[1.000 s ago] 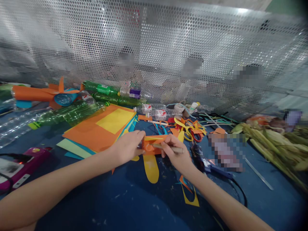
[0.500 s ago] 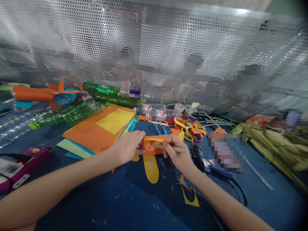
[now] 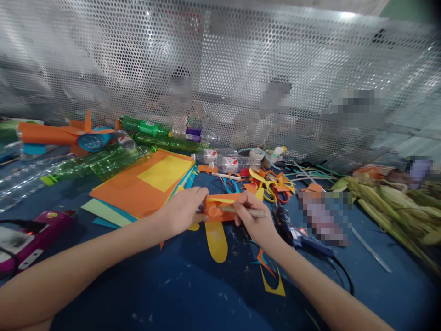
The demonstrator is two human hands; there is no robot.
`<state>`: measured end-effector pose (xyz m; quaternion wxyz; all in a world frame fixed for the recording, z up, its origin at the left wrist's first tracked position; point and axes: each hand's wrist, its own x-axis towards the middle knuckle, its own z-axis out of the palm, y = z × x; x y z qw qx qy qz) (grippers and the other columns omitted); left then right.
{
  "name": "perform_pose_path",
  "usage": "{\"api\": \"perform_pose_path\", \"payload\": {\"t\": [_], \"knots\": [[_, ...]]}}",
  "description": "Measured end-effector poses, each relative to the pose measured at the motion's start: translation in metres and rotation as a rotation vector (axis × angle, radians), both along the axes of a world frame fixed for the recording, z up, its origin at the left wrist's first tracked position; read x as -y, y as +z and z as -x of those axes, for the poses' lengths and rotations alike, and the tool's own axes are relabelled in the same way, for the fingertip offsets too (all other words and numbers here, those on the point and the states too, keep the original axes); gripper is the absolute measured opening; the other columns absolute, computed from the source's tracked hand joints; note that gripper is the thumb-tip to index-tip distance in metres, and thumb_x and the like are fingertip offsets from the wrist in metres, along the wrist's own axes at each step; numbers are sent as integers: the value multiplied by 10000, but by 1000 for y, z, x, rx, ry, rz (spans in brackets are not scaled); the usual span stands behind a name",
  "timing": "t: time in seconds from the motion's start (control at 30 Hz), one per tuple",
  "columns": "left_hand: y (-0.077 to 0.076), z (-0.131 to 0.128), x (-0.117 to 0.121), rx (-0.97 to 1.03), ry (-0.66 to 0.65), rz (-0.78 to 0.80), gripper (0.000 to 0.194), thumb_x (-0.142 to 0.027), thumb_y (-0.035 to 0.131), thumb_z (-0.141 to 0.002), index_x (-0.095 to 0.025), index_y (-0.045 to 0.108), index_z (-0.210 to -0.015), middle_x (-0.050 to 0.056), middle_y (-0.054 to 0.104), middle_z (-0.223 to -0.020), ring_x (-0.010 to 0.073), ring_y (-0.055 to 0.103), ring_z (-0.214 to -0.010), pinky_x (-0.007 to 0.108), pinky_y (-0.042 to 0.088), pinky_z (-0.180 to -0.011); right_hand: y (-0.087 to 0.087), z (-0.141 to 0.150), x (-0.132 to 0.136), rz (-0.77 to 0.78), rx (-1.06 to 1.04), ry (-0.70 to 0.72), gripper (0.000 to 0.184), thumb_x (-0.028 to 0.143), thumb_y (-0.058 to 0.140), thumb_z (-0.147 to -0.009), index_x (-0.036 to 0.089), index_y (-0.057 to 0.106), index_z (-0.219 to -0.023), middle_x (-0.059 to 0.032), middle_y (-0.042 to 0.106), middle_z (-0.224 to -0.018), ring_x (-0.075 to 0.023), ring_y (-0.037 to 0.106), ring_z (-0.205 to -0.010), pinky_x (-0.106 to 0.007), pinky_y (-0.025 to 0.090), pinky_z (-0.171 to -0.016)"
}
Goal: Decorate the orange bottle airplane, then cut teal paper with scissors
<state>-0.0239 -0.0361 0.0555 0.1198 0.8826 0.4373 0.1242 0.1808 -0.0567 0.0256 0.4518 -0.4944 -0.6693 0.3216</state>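
Note:
My left hand is closed around the left end of an orange paper-covered body, steadying it above the blue table. A rounded yellow paper wing sticks out below that body, and a narrow yellow strip lies along its top. My right hand pinches a slim beige pen-like stick. Its tip rests at or just over a pale ring-shaped patch on the orange surface; whether it touches I cannot tell. My left fingertips are partly hidden behind the body.
Coloured paper sheets are stacked left of centre, with plastic bottles behind. Paper scraps and scissors lie beyond my right hand. A blue corded tool is at right, near corn husks. A perforated metal screen closes the back.
The stick's tip has shifted slightly up and left over the pale patch, and its rear end has dipped a little. My left hand and the orange body look still.

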Motion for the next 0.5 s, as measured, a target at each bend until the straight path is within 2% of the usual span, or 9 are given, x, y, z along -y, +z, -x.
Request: {"api": "perform_pose_path", "payload": {"t": [0.2,0.5], "knots": [[-3,2,-1,11,-10,-8,253,-275,646,-779,-164,461,-910,41,550,-884,206,530,-828,301,380,-664,0,0,1,-5,5,3,215,232,486,-840,230,382,-652,76,479,-443,-104,416,-408,-239,322,-472],[-1,0,0,-5,1,-3,245,-285,641,-786,-172,448,-885,28,540,-863,198,531,-798,294,376,-644,1,2,2,13,-21,35,204,249,489,-846,230,394,-667,71,504,-460,-109,469,-432,-241,344,-497]]}}
